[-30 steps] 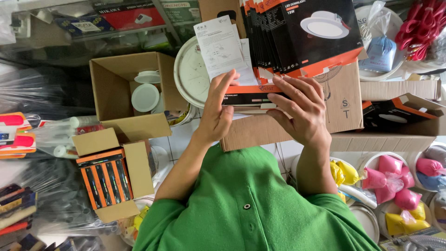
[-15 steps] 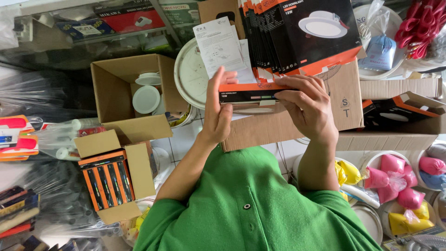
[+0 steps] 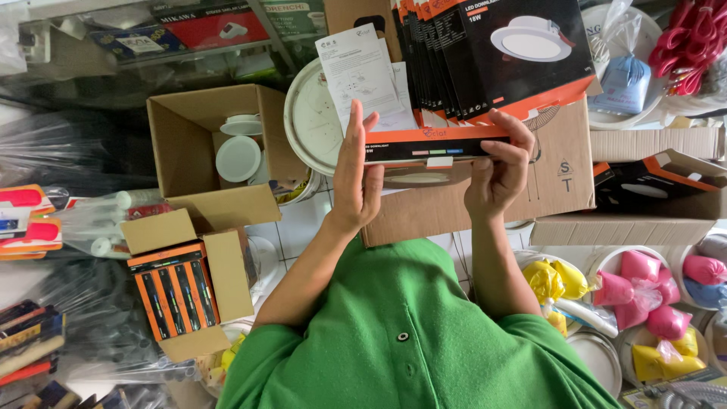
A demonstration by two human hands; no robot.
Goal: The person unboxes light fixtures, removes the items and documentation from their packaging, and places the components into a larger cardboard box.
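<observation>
Both hands hold a flat black-and-orange downlight box (image 3: 435,144) edge-on, in front of a green shirt (image 3: 409,333). Left hand (image 3: 356,178) is at the box's left end, palm open against it, fingers (image 3: 353,125) straight up, thumb behind; it supports the end rather than clenching. Right hand (image 3: 496,170) is at the right end, fingers (image 3: 506,125) curled over the top edge, grasping the box. The box sits just above a large brown carton (image 3: 564,178), below a row of matching boxes (image 3: 485,53) standing upright. A white leaflet (image 3: 360,72) sticks up behind the left hand, over a round white lamp (image 3: 310,121). Open carton with white fixtures (image 3: 238,151) is left. Small open carton of orange packs (image 3: 174,291) is lower left. Pink and yellow bags (image 3: 644,291) are lower right.
</observation>
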